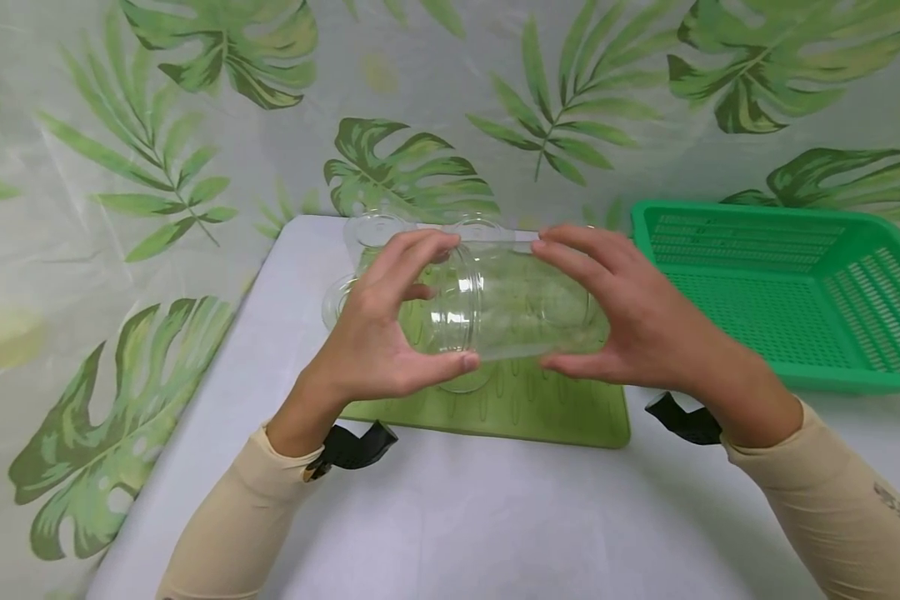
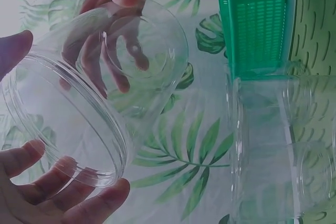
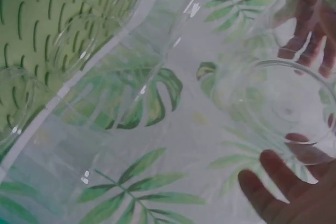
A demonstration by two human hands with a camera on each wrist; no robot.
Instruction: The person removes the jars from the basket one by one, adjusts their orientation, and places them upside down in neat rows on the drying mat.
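Both hands hold a clear jar [image 1: 521, 300] on its side above the green mat [image 1: 540, 421]. My left hand [image 1: 378, 333] grips the ringed mouth end, thumb along the near side and fingers over the far side. Around the base end is my right hand [image 1: 637, 308], its fingers spread across the top and its thumb beneath. In the left wrist view the jar's open mouth [image 2: 118, 153] faces the left fingers, and the right fingers show through the glassy wall. Several more clear jars [image 1: 378, 227] stand on the mat behind and beside the held one.
A green plastic basket [image 1: 847, 377] with slotted walls stands at the right of the white table [image 1: 495, 517]. Behind the table hangs a leaf-printed sheet [image 1: 420, 75]. Black straps [image 1: 360, 446] hang at both wrists.
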